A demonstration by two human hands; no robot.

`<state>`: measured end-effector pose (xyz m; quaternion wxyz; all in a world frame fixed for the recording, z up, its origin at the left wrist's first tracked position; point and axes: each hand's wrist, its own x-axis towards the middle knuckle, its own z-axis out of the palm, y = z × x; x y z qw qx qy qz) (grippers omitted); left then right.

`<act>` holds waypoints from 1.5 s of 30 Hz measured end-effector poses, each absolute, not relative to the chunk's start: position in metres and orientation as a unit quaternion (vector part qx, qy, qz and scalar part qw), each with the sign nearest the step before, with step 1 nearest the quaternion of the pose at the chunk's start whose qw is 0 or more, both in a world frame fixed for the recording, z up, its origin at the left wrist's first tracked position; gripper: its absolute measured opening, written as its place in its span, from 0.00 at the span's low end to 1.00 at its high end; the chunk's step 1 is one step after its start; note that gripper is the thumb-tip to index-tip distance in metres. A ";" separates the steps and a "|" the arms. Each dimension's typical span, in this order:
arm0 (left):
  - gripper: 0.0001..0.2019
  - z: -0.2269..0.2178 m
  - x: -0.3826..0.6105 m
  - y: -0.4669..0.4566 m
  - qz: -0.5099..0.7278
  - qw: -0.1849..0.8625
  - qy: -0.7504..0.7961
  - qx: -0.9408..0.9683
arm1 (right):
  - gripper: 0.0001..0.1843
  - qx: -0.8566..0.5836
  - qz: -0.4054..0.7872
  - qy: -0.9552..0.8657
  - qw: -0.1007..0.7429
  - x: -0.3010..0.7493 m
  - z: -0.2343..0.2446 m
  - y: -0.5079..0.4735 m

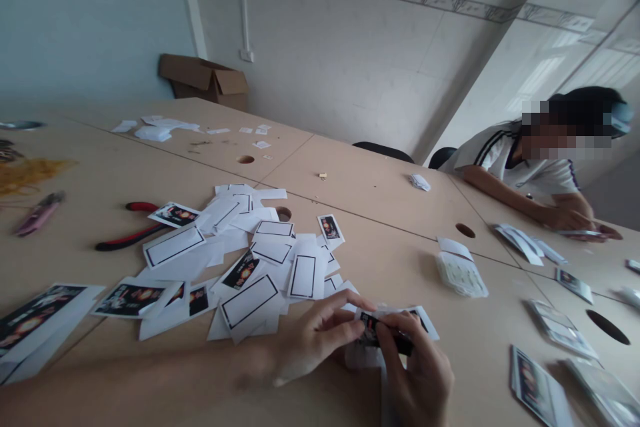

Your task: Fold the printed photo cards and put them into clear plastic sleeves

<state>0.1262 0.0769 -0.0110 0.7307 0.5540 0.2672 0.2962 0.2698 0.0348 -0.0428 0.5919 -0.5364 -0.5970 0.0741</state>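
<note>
My left hand (313, 337) and my right hand (417, 373) meet low in the middle of the view, both pinched on a small printed card (395, 327) with a dark picture and white border. The card lies just above the tan table (380, 213), partly hidden by my fingers. A loose pile of similar white cards (250, 260), some face down with black frames, spreads out just left of my hands.
Red-handled pliers (133, 230) lie left of the pile, a pink cutter (40, 212) farther left. Card stacks (460, 270) and sleeved cards (560, 327) lie to the right. Another person (530, 167) sits at the far right. A cardboard box (207, 80) stands at the back.
</note>
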 end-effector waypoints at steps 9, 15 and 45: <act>0.08 -0.012 0.127 0.078 0.304 0.725 0.271 0.556 | 0.03 -0.532 0.087 -0.612 0.579 0.272 -0.043 0.035; 0.09 -0.015 0.126 0.079 0.298 0.704 0.287 0.577 | 0.04 -0.538 0.072 -0.607 0.580 0.272 -0.042 0.035; 0.09 -0.011 0.127 0.079 0.298 0.710 0.286 0.571 | 0.02 -0.523 0.031 -0.646 0.555 0.275 -0.039 0.037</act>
